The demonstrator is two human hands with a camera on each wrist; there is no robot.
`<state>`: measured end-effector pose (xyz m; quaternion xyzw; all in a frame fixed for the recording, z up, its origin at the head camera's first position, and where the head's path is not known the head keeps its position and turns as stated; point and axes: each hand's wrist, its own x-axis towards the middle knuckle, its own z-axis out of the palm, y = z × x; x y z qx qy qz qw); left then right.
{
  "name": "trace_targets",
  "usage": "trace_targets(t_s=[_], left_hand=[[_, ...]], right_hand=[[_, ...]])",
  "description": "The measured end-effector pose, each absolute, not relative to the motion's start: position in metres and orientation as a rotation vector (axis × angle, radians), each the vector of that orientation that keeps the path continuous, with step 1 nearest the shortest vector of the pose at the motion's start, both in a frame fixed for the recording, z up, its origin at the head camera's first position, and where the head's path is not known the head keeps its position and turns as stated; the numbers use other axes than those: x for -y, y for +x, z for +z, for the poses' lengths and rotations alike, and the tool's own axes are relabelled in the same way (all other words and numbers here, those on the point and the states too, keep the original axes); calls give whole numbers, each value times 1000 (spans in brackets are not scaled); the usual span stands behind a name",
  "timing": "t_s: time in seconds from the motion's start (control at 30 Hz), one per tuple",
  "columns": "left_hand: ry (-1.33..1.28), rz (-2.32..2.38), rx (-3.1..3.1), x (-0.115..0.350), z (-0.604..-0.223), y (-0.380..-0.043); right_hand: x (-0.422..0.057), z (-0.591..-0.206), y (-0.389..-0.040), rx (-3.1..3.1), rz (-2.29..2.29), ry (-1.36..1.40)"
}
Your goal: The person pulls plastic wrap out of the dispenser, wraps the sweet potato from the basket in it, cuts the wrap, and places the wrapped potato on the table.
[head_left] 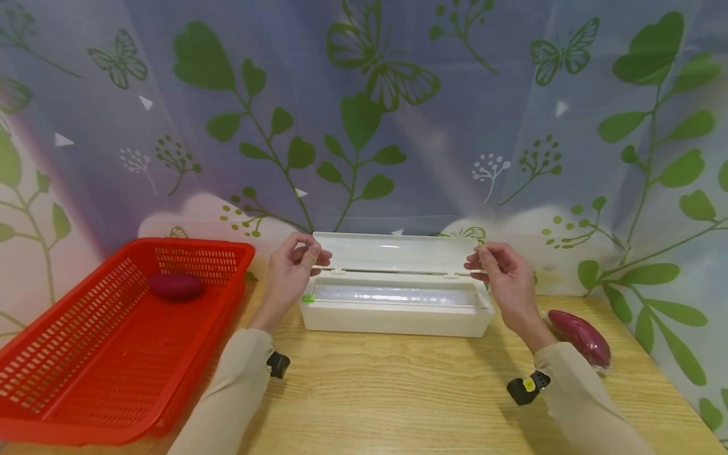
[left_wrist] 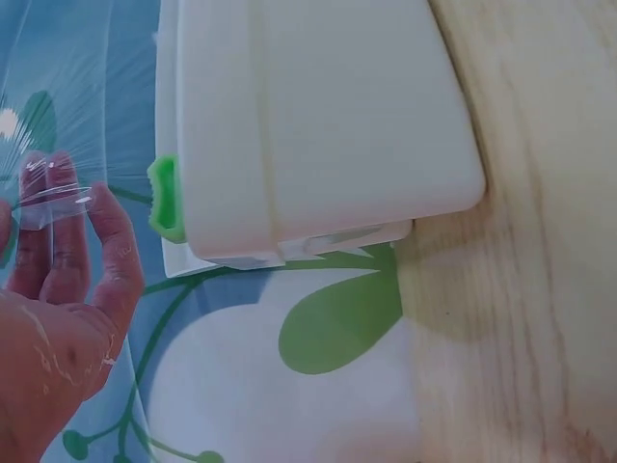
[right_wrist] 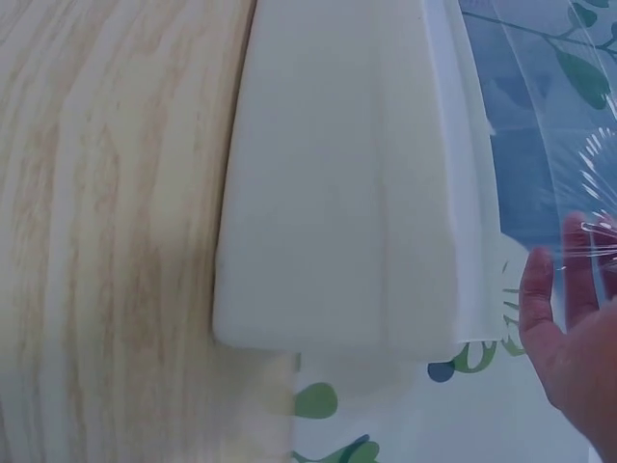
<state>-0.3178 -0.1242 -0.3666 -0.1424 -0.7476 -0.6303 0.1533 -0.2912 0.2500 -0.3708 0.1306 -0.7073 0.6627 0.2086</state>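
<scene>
A white cling film dispenser box stands on the table with its lid raised. A roll of clear cling film lies inside it, and a green cutter slider sits at the left end. My left hand pinches one side of a drawn-out sheet of cling film, above the box's left end. Over the right end, my right hand pinches the other side, where the film creases toward the fingertips. Between the hands the sheet is nearly invisible in the head view.
At the left stands a red plastic basket with a purple eggplant-like vegetable in it. A similar vegetable in clear wrap lies right of my right wrist. A patterned curtain hangs close behind the wooden table.
</scene>
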Motion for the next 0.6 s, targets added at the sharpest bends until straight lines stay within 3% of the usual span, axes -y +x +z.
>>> trace_targets(t_s=[0.6], left_hand=[[-419,-1802,2090,121,-349,-317]], right_hand=[[-246,-353,-294,1916,1877,344]])
